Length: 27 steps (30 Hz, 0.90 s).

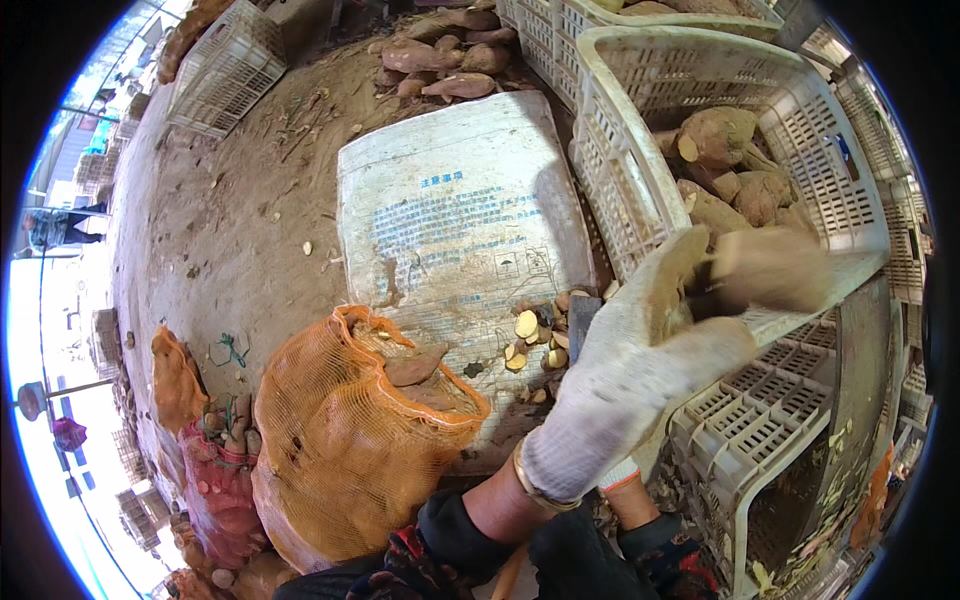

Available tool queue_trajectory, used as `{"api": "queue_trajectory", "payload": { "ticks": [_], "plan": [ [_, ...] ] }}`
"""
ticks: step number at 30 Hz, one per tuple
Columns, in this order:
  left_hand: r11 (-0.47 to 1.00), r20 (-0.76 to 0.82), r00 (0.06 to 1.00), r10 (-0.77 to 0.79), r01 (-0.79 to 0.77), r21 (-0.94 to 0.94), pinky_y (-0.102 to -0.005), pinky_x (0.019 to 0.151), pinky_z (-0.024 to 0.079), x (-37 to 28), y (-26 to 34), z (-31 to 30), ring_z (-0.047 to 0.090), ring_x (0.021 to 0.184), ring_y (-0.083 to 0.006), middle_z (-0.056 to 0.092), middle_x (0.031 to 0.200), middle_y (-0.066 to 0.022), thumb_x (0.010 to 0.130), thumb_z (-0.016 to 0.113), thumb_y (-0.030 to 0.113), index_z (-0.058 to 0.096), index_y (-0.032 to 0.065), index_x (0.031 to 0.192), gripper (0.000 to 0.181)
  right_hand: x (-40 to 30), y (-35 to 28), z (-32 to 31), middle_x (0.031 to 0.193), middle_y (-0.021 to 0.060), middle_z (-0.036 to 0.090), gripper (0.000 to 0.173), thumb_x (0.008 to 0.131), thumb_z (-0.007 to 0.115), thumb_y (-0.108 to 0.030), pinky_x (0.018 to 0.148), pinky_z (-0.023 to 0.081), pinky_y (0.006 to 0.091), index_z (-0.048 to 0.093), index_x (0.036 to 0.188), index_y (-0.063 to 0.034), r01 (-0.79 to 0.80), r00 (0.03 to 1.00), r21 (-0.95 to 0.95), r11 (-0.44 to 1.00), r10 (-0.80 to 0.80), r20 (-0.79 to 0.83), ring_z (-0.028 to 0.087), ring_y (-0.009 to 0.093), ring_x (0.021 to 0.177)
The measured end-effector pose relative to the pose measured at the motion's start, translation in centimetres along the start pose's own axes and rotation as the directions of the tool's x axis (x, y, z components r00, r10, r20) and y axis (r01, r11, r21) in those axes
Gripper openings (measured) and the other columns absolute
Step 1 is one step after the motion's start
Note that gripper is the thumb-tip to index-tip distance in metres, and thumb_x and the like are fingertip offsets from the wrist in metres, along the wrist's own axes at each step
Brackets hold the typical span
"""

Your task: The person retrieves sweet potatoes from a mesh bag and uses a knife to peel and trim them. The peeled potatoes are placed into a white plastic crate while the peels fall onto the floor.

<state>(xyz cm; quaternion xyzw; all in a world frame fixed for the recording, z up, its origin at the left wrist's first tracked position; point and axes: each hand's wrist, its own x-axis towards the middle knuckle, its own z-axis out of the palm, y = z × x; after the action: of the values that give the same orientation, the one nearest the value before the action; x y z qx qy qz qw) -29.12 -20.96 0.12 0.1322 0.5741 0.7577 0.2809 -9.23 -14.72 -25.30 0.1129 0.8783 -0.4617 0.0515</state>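
Note:
My left hand (645, 337), in a soiled white knit glove, reaches across to the near edge of a white plastic crate (637, 180). Thumb and fingers are spread around the near end of a motion-blurred sweet potato (772, 270); whether they still grip it I cannot tell. Inside the crate lie several sweet potatoes (716, 139), some with cut ends. My right hand (619, 474) is mostly hidden under the left forearm; only its glove cuff shows. A dark flat blade (581, 322) pokes out beside the left glove, its handle hidden. Cut sweet potato ends (526, 324) lie near it.
An orange mesh sack (337, 450) holding sweet potatoes stands at my left, a red mesh sack (217, 495) beyond it. A flattened printed white sack (450, 165) covers the dirt floor ahead. Loose sweet potatoes (442, 64) lie past it. Another crate (757, 427) sits below right.

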Motion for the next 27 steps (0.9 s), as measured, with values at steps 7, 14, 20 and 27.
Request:
{"api": "queue_trajectory", "payload": {
  "ticks": [7,14,20,27],
  "plan": [
    [-0.029,-0.253,0.967,0.020,0.254,0.967,-0.0435,0.101,0.053,-6.1,-8.2,-15.0,0.061,0.121,-0.0340,0.061,0.131,-0.0222,0.084,0.078,0.031,0.059,-0.0011,0.134,0.062,1.4,-6.2,-3.5,0.092,0.0288,0.066,0.034,0.097,0.064,-0.024,0.071,0.053,0.0509,0.060,0.114,0.0050,0.064,0.993,-0.171,0.983,-0.079,-0.085,0.067,0.045,0.083],
    [-0.459,-0.457,0.797,-0.395,0.259,0.850,-0.0465,0.094,0.054,-8.0,-12.3,-23.8,0.066,0.110,-0.0356,0.067,0.116,-0.0192,0.085,0.075,0.032,0.066,0.0000,0.119,0.047,1.6,-7.7,-4.6,0.100,0.0322,0.066,0.041,0.098,0.062,-0.028,0.077,0.052,0.0523,0.058,0.118,0.0076,-0.214,0.972,-0.066,0.975,0.219,0.083,0.066,0.048,0.090],
    [-0.287,-0.220,0.896,-0.386,0.110,0.952,-0.0474,0.092,0.053,-5.8,-8.3,-17.0,0.068,0.104,-0.0351,0.071,0.099,-0.0165,0.084,0.076,0.041,0.070,0.0016,0.104,0.045,1.7,-7.6,-4.3,0.087,0.0263,0.063,0.026,0.099,0.059,-0.024,0.071,0.052,0.0522,0.059,0.102,0.0016,-0.076,0.996,-0.085,0.993,0.071,-0.057,0.065,0.045,0.081],
    [-0.171,-0.031,0.895,-0.445,-0.051,0.984,-0.0461,0.086,0.052,-3.6,-4.7,-11.0,0.068,0.099,-0.0339,0.071,0.095,-0.0153,0.083,0.073,0.040,0.068,0.0022,0.096,0.040,4.2,-13.5,-6.8,0.101,0.0176,0.067,0.021,0.098,0.059,-0.019,0.068,0.056,0.0453,0.062,0.106,-0.0003,0.195,0.974,-0.319,0.928,-0.222,-0.050,0.069,0.033,0.086]
  ]
}}
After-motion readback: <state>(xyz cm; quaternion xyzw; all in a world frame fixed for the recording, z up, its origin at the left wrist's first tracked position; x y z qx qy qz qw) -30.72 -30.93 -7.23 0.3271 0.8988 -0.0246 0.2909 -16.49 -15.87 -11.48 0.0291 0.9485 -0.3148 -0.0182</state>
